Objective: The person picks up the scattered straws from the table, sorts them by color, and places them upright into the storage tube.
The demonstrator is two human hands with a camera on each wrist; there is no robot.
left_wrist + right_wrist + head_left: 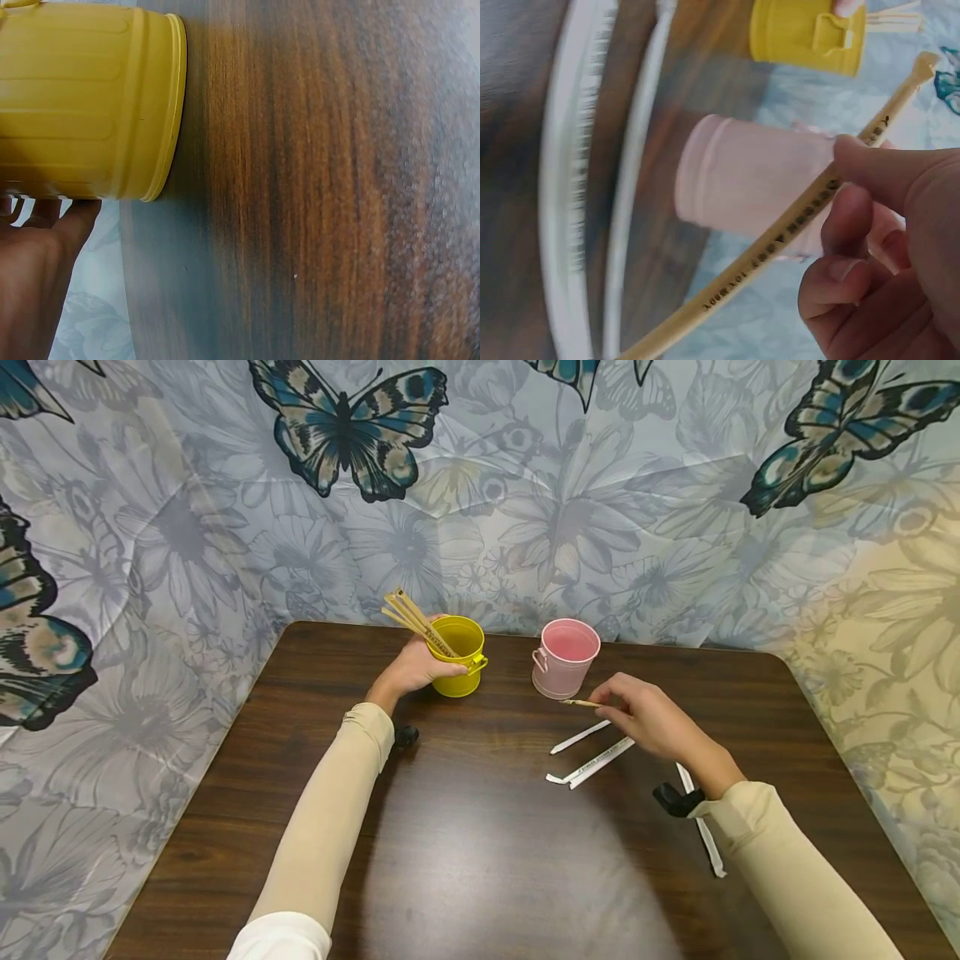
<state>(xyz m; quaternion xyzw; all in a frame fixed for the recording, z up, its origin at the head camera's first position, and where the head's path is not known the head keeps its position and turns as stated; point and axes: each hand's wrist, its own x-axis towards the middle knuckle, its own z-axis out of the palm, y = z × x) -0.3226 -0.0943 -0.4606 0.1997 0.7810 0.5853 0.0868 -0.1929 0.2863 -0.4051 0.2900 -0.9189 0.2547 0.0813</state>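
At the back of the table, my left hand (416, 667) grips a small yellow bucket (467, 683) by its side, thumb near the rim. Several tan paper-wrapped straws (411, 614) lean out of that bucket. My right hand (647, 714) pinches one tan paper-wrapped straw (769, 244) between thumb and fingers; dark print runs along its wrapper. This straw is held in front of a pink bucket (564, 664), overlapping it in the right wrist view. Below the right hand, white paper-wrapped straws (600, 762) lie on the table.
The dark wooden table (480, 827) has its back edge just behind both buckets. Another white wrapped straw (705, 835) lies under the right wrist. A butterfly-print cloth (480, 510) hangs behind the table.
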